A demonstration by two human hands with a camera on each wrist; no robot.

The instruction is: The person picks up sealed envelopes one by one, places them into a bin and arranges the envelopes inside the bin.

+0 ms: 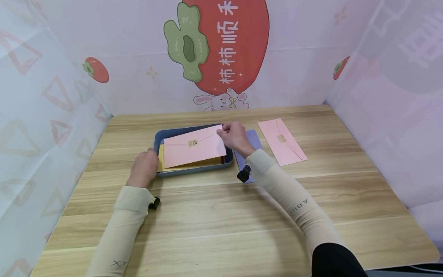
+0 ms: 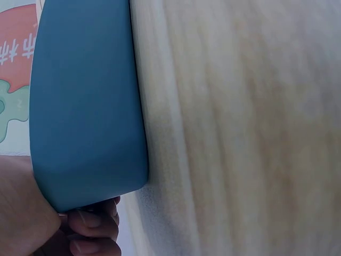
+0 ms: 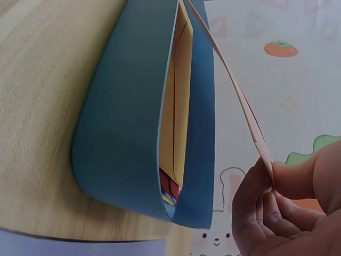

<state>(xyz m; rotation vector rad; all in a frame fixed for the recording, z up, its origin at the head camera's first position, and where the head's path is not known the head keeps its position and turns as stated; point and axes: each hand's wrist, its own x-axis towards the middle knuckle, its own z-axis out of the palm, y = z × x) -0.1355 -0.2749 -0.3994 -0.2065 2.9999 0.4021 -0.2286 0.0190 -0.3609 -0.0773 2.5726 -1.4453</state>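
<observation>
My right hand [image 1: 236,136] pinches the right end of a pink envelope [image 1: 194,148] with a small tan sticker on its flap. In the right wrist view the thumb and fingers [image 3: 266,205] meet on the envelope's edge [image 3: 242,98], raised above the rim on that side. Under it stands a blue rectangular box [image 1: 194,169] with a yellow envelope [image 1: 194,163] inside; something dark red [image 3: 168,184] shows lower down. At the box's left end my left hand [image 1: 143,166] grips the wall, its fingers [image 2: 93,221] curled against the end in the left wrist view.
Right of the box, a purple envelope [image 1: 255,138] lies partly hidden under my right wrist. Another pink envelope [image 1: 277,130] with a sticker rests farther right on the wooden table [image 1: 214,223]. Printed cloth walls [image 1: 138,57] stand along the back and sides.
</observation>
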